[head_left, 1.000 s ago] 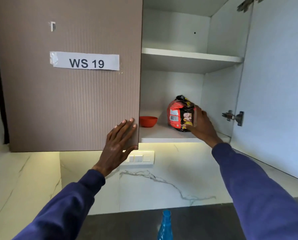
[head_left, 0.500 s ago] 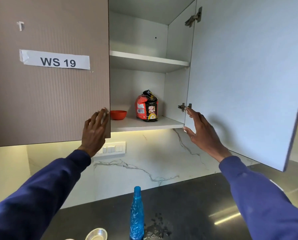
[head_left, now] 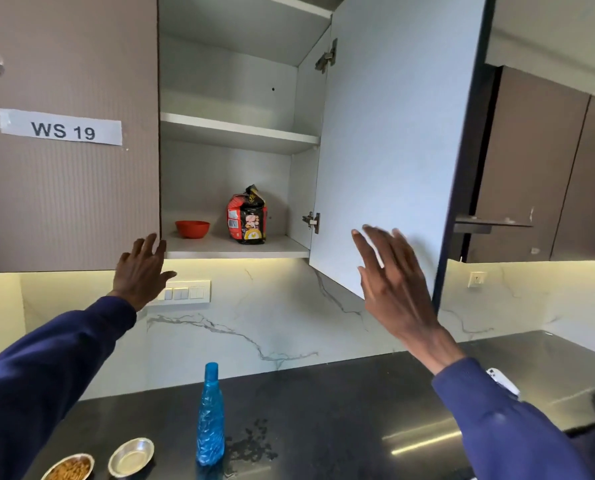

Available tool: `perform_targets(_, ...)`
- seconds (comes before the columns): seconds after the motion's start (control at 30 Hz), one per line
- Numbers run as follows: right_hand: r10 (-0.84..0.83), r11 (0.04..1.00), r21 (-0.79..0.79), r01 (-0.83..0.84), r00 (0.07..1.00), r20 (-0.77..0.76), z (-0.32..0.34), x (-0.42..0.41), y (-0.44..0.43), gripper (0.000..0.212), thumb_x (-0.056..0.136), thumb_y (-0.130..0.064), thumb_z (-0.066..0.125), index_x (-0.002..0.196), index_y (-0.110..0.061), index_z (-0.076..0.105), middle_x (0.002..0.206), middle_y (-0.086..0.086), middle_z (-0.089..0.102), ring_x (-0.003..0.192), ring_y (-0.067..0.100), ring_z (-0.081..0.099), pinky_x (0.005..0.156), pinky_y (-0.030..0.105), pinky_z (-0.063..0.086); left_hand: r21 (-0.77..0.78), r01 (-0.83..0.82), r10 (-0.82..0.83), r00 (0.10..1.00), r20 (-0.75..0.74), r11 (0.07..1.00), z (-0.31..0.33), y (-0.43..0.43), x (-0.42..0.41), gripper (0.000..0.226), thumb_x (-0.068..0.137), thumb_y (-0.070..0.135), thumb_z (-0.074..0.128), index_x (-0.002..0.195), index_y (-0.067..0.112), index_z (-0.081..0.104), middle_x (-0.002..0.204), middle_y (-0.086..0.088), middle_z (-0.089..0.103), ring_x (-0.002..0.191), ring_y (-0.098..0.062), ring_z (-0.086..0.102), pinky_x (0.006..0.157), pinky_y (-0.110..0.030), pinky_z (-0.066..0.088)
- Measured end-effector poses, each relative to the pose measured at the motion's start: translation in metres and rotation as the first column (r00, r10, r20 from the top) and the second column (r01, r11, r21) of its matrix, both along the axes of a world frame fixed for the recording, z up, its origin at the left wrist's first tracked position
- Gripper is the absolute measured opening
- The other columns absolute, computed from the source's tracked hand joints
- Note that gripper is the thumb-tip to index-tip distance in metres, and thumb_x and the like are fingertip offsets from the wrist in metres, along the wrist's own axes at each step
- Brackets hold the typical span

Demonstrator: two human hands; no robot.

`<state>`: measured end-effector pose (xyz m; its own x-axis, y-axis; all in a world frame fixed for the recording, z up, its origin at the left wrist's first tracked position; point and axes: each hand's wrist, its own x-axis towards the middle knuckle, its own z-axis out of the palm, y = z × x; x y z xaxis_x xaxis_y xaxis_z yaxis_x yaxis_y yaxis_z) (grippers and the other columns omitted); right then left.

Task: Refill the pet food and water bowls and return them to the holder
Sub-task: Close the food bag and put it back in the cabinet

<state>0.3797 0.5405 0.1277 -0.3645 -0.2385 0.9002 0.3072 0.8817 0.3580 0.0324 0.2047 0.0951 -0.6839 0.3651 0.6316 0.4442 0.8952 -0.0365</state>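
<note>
Position of left grip (head_left: 140,271): raised at lower right corner of closed brown ribbed cabinet door (head_left: 67,202), fingers spread wide, holding nothing; contact with door edge not determinable. Position of right grip (head_left: 393,289): raised before white inner face of open cabinet door (head_left: 400,133), fingers straight and spread, holding nothing, motion-blurred; contact not determinable.

Location of red-and-black pet food bag (head_left: 247,214): upright on lower white shelf (head_left: 220,249) inside cabinet, right of small red plastic bowl (head_left: 192,229) and apart from it.

Location of round steel bowl with brown kibble (head_left: 68,468): on dark surface (head_left: 341,410) at lower left, cut by frame edge. Beside it on right, empty round steel bowl (head_left: 131,457). Further right, blue translucent plastic bottle (head_left: 210,417), upright, cap on.

Taped on closed door: white label "WS 19" (head_left: 62,130).
</note>
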Motion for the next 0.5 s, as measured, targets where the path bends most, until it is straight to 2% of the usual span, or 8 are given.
perform_targets(0.07, -0.063, 0.998, -0.020, 0.061, 0.994, -0.087, 0.009, 0.020, 0.011, 0.066, 0.091, -0.003, 0.063, 0.154, -0.004, 0.042, 0.161, 0.028, 0.033, 0.149, 0.047, 0.031, 0.121, 0.062, 0.023, -0.025, -0.006, 0.006, 1.000, -0.015, 1.000, 0.000, 0.005, 0.015, 0.081, 0.086, 0.039, 0.078, 0.148, -0.002, 0.045, 0.152, -0.025, 0.043, 0.133, -0.045, 0.047, 0.095, -0.059, 0.052)
perform_targets(0.13, -0.138, 0.976, -0.184, 0.120, 0.986, -0.091, 0.018, 0.034, 0.026, 0.076, 0.092, -0.019, 0.065, 0.159, -0.009, 0.031, 0.165, 0.033, 0.013, 0.153, 0.052, 0.014, 0.124, 0.062, 0.017, -0.057, -0.017, 0.017, 1.000, 0.002, 0.998, -0.001, 0.013, 0.030, 0.078, 0.085, 0.038, 0.080, 0.144, -0.004, 0.049, 0.146, -0.026, 0.047, 0.127, -0.045, 0.051, 0.089, -0.060, 0.055)
perform_targets(0.17, -0.137, 0.946, -0.306, 0.110, 0.988, -0.069, 0.020, 0.037, 0.033, 0.086, 0.090, -0.027, 0.068, 0.162, -0.011, 0.024, 0.166, 0.034, 0.004, 0.153, 0.052, 0.013, 0.124, 0.058, 0.020, -0.073, -0.025, 0.025, 1.000, 0.003, 0.997, -0.001, 0.015, 0.035, 0.077, 0.084, 0.037, 0.080, 0.142, -0.004, 0.050, 0.144, -0.026, 0.048, 0.124, -0.045, 0.053, 0.087, -0.059, 0.055)
perform_targets(0.2, -0.091, 0.905, -0.420, 0.060, 0.994, -0.054, 0.020, 0.038, 0.037, 0.094, 0.088, -0.031, 0.072, 0.163, -0.012, 0.018, 0.166, 0.033, -0.002, 0.152, 0.052, 0.018, 0.121, 0.054, 0.032, -0.083, -0.029, 0.029, 1.000, -0.003, 0.996, -0.001, 0.016, 0.040, 0.076, 0.083, 0.036, 0.081, 0.140, -0.004, 0.052, 0.142, -0.026, 0.049, 0.123, -0.046, 0.054, 0.085, -0.059, 0.056)
perform_targets(0.27, 0.046, 0.842, -0.536, -0.068, 0.997, -0.055, 0.015, 0.034, 0.040, 0.102, 0.085, -0.029, 0.077, 0.163, -0.015, 0.013, 0.167, 0.028, -0.006, 0.138, 0.051, 0.044, 0.094, 0.045, 0.058, -0.086, -0.027, 0.025, 0.999, -0.021, 0.996, 0.001, 0.017, 0.047, 0.074, 0.083, 0.035, 0.082, 0.138, -0.005, 0.053, 0.141, -0.026, 0.050, 0.121, -0.046, 0.055, 0.084, -0.059, 0.055)
perform_targets(0.33, 0.125, 0.824, -0.549, -0.143, 0.990, -0.070, 0.011, 0.030, 0.037, 0.103, 0.084, -0.027, 0.077, 0.163, -0.014, 0.012, 0.168, 0.026, -0.003, 0.126, 0.048, 0.056, 0.078, 0.040, 0.062, -0.090, -0.023, 0.019, 0.998, -0.053, 0.996, 0.005, 0.018, 0.050, 0.074, 0.081, 0.033, 0.084, 0.136, -0.005, 0.054, 0.139, -0.027, 0.052, 0.119, -0.046, 0.056, 0.083, -0.059, 0.055)
perform_targets(0.37, 0.150, 0.820, -0.547, -0.171, 0.985, -0.082, 0.010, 0.028, 0.034, 0.103, 0.084, -0.026, 0.077, 0.163, -0.013, 0.012, 0.168, 0.026, -0.002, 0.129, 0.048, 0.053, 0.079, 0.040, 0.062, -0.098, -0.022, 0.015, 0.998, -0.068, 0.995, 0.007, 0.017, 0.050, 0.074, 0.079, 0.032, 0.086, 0.136, -0.005, 0.055, 0.139, -0.028, 0.053, 0.118, -0.047, 0.057, 0.083, -0.059, 0.055)
perform_targets(0.5, 0.222, 0.842, -0.483, -0.239, 0.971, -0.092, 0.007, 0.019, 0.008, 0.102, 0.085, -0.028, 0.071, 0.164, -0.009, 0.009, 0.167, 0.029, -0.010, 0.153, 0.047, 0.019, 0.099, 0.042, 0.056, -0.095, -0.009, -0.003, 0.992, -0.127, 0.995, 0.010, 0.006, 0.040, 0.083, 0.074, 0.033, 0.090, 0.139, -0.005, 0.054, 0.145, -0.029, 0.050, 0.127, -0.049, 0.053, 0.091, -0.062, 0.051)
